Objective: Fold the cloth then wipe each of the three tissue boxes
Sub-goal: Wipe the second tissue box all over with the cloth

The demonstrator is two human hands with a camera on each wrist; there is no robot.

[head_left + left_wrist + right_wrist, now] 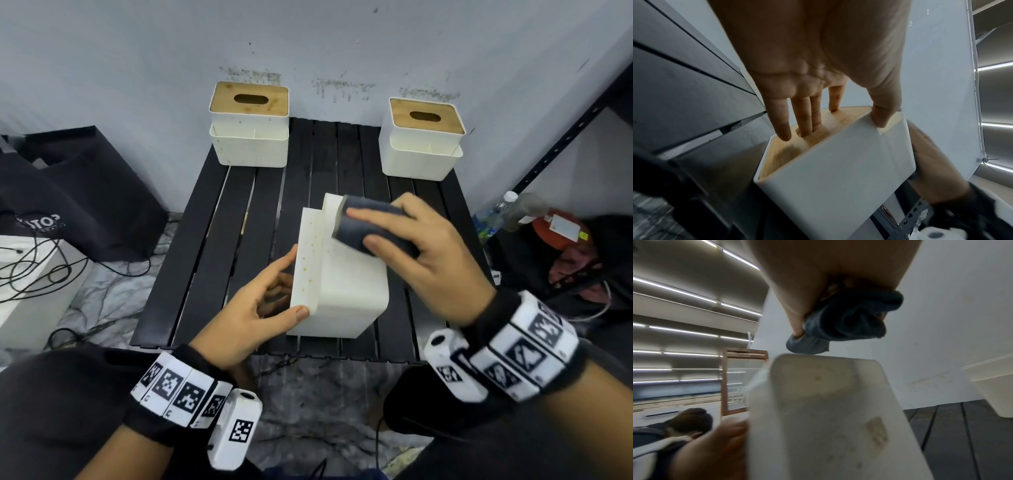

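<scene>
While the left hand [251, 310] steadies a tipped white tissue box [346, 291], thumb and fingers around it | right hand [424, 253] grips folded dark cloth [368, 228] against its upper face | two boxes [249, 125] beyond

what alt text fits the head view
A right hand presses a folded dark cloth on a tipped white tissue box steadied by the left hand; two more boxes stand behind.
</scene>
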